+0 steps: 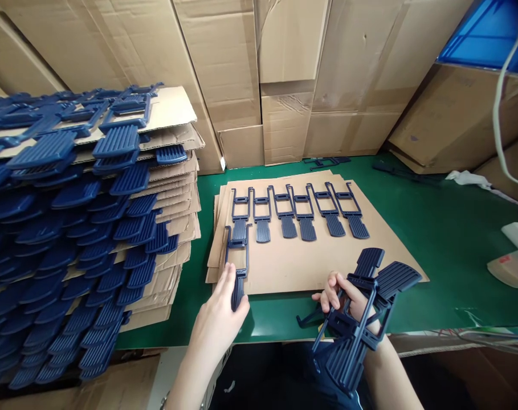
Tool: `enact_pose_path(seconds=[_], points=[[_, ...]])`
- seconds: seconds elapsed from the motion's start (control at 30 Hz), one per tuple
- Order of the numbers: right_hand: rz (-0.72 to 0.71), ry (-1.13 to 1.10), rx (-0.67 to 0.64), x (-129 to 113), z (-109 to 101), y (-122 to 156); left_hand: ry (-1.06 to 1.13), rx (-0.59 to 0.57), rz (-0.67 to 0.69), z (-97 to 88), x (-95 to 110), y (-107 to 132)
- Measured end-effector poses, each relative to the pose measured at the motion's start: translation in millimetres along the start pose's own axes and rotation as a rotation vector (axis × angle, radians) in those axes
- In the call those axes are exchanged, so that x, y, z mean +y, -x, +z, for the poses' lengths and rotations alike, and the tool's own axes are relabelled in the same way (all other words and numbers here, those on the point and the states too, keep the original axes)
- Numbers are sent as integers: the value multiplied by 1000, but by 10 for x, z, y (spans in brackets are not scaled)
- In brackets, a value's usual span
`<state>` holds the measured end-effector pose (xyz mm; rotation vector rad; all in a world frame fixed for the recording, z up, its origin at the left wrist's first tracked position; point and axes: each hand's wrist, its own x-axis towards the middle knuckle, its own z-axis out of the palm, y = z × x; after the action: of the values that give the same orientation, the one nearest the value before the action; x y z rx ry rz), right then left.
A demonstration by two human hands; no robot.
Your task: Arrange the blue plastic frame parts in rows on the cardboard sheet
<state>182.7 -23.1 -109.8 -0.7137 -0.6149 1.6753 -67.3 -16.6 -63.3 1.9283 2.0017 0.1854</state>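
Head view: a person's two hands work at a green desk (447,250), on which a flat cardboard sheet (310,262) lies.
Left hand (222,322): at the near left corner of the cardboard sheet, its fingers closed lightly on the ribbed end of a single blue part (238,265).
Single blue part: it lies flat along the left edge of the cardboard sheet, its near end sticking out past the sheet's near edge, its far end touching the row.
Right hand (346,299): at the near edge of the cardboard sheet, towards its right corner, curled round a bundle of blue parts (361,324). The grip is firm, with the fingertips showing over the frames.
Bundle of blue parts: held off the desk, fanned out, with ribbed ends pointing both over the cardboard sheet and back towards the person.
Row of six parts (299,213): side by side along the far edge of the cardboard sheet, ribbed ends towards the person.
Stack of loaded sheets (113,228): just left of the cardboard sheet, many layers of card with blue parts between them.
Cardboard boxes (284,80): standing behind the cardboard sheet.
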Motion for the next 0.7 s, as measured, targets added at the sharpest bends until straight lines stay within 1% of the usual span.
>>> enact_pose_path(seconds=[0.2, 0.4, 0.6, 0.7], points=[[-3, 13, -9, -3, 4, 3, -11, -3, 6, 9, -27, -35], [-5, 25, -17, -5, -7, 10, -17, 34, 22, 7, -65, -66], [-6, 52, 36, -8, 22, 9, -34, 37, 42, 35, -59, -74], [-6, 53, 34, -7, 30, 3, -72, 26, 6, -9, -36, -46]])
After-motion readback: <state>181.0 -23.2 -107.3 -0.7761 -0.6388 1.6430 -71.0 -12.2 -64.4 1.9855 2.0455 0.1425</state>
